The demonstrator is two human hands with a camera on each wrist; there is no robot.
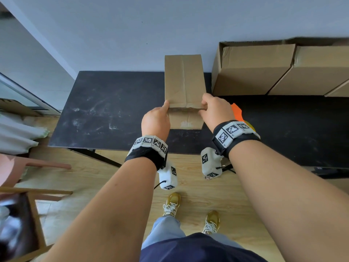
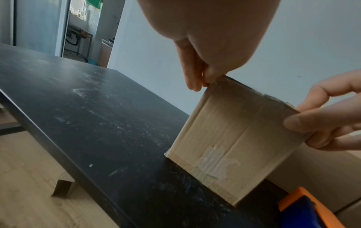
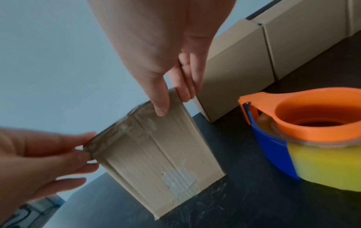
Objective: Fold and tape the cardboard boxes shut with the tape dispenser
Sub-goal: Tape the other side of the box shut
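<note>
Standing on the black table (image 1: 105, 110), small cardboard box (image 1: 184, 80), near top corners pinched by left hand (image 1: 155, 121) and right hand (image 1: 215, 110); tape dispenser (image 3: 304, 138) just right of right hand.

box (image 1: 184, 82): brown | tape dispenser (image 3: 304, 131): orange, blue | table (image 1: 113, 110): black

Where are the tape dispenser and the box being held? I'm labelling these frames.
tape dispenser (image 3: 304, 123), right wrist view, on its orange rim.
cardboard box (image 1: 184, 80), head view, on its top face.
</note>
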